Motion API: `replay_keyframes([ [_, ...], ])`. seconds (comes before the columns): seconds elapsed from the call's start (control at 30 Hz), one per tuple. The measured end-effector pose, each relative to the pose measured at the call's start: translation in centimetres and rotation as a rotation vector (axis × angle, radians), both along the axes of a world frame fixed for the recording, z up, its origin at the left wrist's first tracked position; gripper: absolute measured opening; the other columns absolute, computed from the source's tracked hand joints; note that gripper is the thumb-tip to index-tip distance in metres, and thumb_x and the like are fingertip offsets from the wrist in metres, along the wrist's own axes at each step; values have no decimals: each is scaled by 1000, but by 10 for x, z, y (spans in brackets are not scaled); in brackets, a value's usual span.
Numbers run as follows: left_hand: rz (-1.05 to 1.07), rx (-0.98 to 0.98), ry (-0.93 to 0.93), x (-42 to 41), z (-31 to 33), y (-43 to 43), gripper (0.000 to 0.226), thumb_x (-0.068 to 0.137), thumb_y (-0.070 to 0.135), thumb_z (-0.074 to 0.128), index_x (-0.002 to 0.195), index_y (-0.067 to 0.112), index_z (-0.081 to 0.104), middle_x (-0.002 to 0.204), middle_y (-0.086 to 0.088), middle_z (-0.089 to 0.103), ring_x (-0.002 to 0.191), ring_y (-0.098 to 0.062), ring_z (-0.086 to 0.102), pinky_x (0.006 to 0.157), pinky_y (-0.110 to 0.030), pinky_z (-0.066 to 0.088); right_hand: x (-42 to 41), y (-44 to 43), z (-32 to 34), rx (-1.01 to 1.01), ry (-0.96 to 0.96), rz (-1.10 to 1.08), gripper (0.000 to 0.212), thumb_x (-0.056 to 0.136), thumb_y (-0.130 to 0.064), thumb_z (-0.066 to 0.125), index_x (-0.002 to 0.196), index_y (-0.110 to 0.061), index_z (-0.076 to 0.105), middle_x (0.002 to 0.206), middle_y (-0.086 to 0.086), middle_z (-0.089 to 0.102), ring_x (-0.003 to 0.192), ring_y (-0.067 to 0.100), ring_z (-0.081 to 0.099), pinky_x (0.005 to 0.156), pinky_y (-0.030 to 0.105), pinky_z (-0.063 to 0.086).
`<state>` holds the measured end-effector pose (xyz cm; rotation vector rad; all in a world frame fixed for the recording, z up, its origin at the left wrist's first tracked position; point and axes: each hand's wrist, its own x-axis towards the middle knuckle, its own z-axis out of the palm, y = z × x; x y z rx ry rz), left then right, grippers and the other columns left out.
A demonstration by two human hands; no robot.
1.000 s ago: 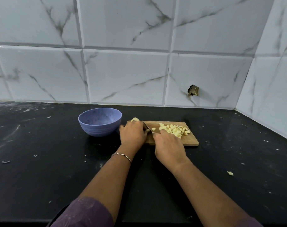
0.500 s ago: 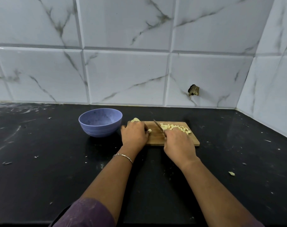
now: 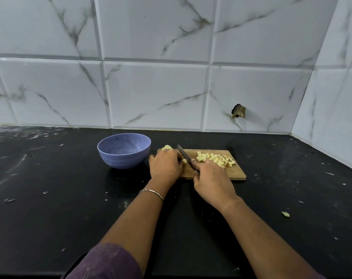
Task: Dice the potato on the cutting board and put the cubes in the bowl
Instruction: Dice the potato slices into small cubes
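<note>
Potato piece point(image 3: 167, 147) at left end of wooden cutting board point(image 3: 236, 174), mostly hidden under left hand point(image 3: 165, 166); its fingers curl down over piece, holding it against board. Right hand point(image 3: 211, 178) wrapped round handle of knife point(image 3: 184, 156); blade slants back-left between both hands. Pile of cubes point(image 3: 215, 159) on board's right half. Blue bowl point(image 3: 123, 152) on black counter point(image 3: 50, 198), just left of board. Stray potato bit point(image 3: 285, 214) on counter, well right. Thin bracelet point(image 3: 151, 191) on left wrist.

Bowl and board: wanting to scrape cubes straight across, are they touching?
Apart. Head view shows a strip of black counter between the bowl and the board, at its left edge.
</note>
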<state>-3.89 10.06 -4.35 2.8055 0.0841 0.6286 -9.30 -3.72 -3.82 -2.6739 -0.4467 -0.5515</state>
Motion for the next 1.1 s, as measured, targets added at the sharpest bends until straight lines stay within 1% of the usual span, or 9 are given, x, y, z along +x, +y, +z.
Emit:
replay_keyframes([
  [0.13,2,6,8,-1,1,0,24,93,37,57,110,26,69,113,-2,62,112,-22,56,90,-40,41,0,1,0,3,5,-2,44,102,-22,51,146,-24,48,101,-5,51,91,8,53,80,22,47],
  [0.3,3,2,12,0,1,0,24,93,37,57,109,24,69,113,-3,62,112,-22,56,91,-41,40,-1,3,0,6,4,8,47,102,-21,52,148,-23,45,104,-4,53,94,10,55,83,24,50],
  [0.47,5,3,15,1,1,0,26,94,37,56,113,24,68,113,-4,62,113,-22,56,90,-41,41,1,6,0,-35,20,7,47,99,-17,54,146,-20,48,109,0,60,100,15,60,88,31,54],
  [0.57,4,4,15,2,0,0,26,95,38,56,114,25,68,113,-3,61,112,-21,55,89,-40,40,0,7,1,-49,35,6,47,98,-15,56,144,-20,50,110,1,63,100,16,62,87,33,55],
  [0.7,-1,-10,14,4,-2,1,25,95,40,56,111,27,69,112,-2,61,111,-21,56,88,-40,40,-2,8,3,-133,27,0,47,97,-14,58,143,-20,50,110,1,60,101,17,61,86,31,54],
  [0.87,-4,-39,-2,3,-3,2,24,94,41,57,109,28,71,112,-1,62,109,-21,57,89,-39,40,-8,14,4,-258,-14,22,41,97,-12,58,138,-16,51,114,4,56,99,18,60,78,27,49],
  [1.1,-12,-52,5,2,-2,3,23,93,42,58,108,29,70,111,0,64,112,-21,56,91,-41,40,-5,10,2,-240,-11,-10,47,96,-16,60,142,-20,47,112,2,56,100,16,58,82,29,51],
])
